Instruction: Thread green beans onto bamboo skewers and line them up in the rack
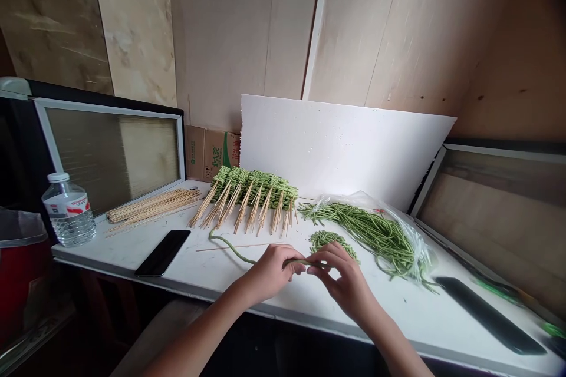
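My left hand (pixel 272 271) is closed on a long green bean (pixel 230 247) that trails left across the white table (pixel 186 274). My right hand (pixel 342 277) pinches the same bean's right end, fingertips almost touching those of the left. Just behind my hands lies a small pile of cut bean pieces (pixel 331 240). A single bare bamboo skewer (pixel 230 245) lies on the table near the bean. Farther back is a row of skewered beans (pixel 250 191).
A bundle of long beans (pixel 375 230) lies on a plastic bag at right. Bare skewers (pixel 152 205), a black phone (pixel 163 252) and a water bottle (pixel 68 209) are at left. A black knife (pixel 486 313) lies at right. A white foam board (pixel 340 147) leans behind.
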`<state>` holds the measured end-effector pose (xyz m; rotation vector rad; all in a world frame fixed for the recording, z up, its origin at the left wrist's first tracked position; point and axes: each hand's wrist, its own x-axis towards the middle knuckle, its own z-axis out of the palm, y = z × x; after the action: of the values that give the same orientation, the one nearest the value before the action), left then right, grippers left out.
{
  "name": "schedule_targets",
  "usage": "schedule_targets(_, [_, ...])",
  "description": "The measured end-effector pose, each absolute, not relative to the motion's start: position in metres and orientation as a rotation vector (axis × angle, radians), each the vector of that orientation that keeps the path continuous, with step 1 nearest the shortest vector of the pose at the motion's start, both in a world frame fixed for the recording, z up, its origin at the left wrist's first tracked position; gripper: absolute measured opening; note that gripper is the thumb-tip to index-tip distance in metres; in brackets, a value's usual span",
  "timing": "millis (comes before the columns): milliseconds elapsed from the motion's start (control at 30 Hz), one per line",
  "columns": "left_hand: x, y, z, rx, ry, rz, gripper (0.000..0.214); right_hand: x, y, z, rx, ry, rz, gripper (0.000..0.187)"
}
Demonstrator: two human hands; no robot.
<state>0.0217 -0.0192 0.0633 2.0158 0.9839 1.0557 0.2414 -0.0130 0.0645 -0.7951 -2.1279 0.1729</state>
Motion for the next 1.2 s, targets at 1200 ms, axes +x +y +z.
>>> schedule_targets(1200, [0.026,-0.012,0.049,2.167,1.007,1.176,0.017,0.232,-0.013,0.055,-0.884,-2.063,0.184,0.012])
